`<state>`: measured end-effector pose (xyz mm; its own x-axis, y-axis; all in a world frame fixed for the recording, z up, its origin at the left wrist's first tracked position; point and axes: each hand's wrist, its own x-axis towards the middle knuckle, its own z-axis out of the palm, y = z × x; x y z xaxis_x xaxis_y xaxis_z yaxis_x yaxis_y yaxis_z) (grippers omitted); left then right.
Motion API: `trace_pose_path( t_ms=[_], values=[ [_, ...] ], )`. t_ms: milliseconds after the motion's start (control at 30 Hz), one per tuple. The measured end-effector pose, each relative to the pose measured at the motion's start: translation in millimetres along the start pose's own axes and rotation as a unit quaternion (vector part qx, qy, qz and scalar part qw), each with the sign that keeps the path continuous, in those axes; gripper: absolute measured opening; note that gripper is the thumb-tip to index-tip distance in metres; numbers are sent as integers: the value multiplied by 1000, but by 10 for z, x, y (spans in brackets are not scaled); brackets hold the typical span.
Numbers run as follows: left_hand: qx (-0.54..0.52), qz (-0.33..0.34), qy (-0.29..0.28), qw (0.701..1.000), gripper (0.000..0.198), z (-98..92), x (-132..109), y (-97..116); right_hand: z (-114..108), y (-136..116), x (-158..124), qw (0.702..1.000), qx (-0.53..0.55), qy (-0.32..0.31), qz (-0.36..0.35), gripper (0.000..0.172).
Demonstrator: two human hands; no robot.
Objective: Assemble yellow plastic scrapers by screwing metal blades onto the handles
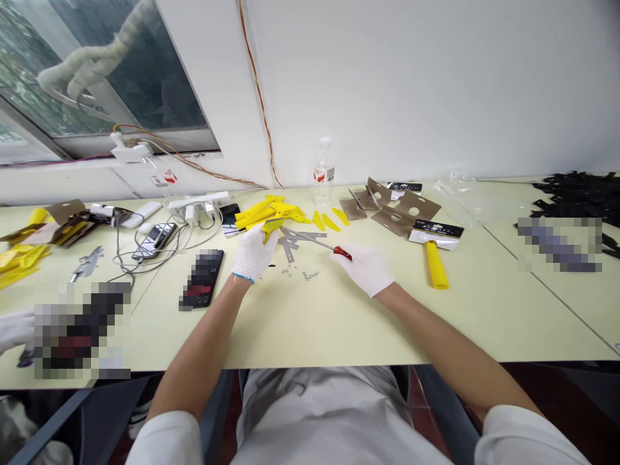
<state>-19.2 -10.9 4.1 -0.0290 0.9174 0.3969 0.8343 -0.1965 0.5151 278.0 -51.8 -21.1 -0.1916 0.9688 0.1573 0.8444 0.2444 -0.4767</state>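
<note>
Though illegible, label (438, 228) near right hand (364, 266).

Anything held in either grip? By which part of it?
Right grip: a screwdriver, by its red handle. Left grip: a yellow plastic piece, seemingly by its near end; the exact spot is hidden.

A gloved left hand (254, 252) hides part of a yellow piece (274, 224); small silvery bits (310, 276) nearby are too tiny to identify. Pixelation partly masks a phone (210, 281), while a co-worker's gloved hand (14, 330) and black parts (576, 199) are cut off by opposite edges.
</note>
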Motion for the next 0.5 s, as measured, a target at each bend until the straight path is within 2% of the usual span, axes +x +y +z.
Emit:
trace_pose_path(
  t_ms=[100, 200, 267, 333, 400, 433, 500],
  values=[
    [3, 4, 2, 1000, 21, 6, 2, -16, -17, 5, 11, 997, 61, -41, 1, 37],
    [2, 13, 6, 1000, 21, 14, -2, -32, -46, 29, 21, 979, 163, -116, 21, 45],
    [1, 21, 6, 1000, 20, 16, -6, -34, -66, 53, 24, 947, 252, -187, 68, 50],
    [0, 27, 4, 1000, 19, 14, -8, -28, -83, 77, 23, 896, 342, -255, 122, 57],
    [3, 31, -1, 1000, 19, 11, -8, -17, -92, 92, 17, 858, 393, -296, 147, 62],
    [6, 33, -4, 999, 20, 9, -7, -11, -94, 94, 13, 854, 397, -300, 149, 59],
    [10, 37, -8, 999, 22, 9, -6, -2, -89, 85, 6, 875, 370, -278, 143, 51]
  ],
)
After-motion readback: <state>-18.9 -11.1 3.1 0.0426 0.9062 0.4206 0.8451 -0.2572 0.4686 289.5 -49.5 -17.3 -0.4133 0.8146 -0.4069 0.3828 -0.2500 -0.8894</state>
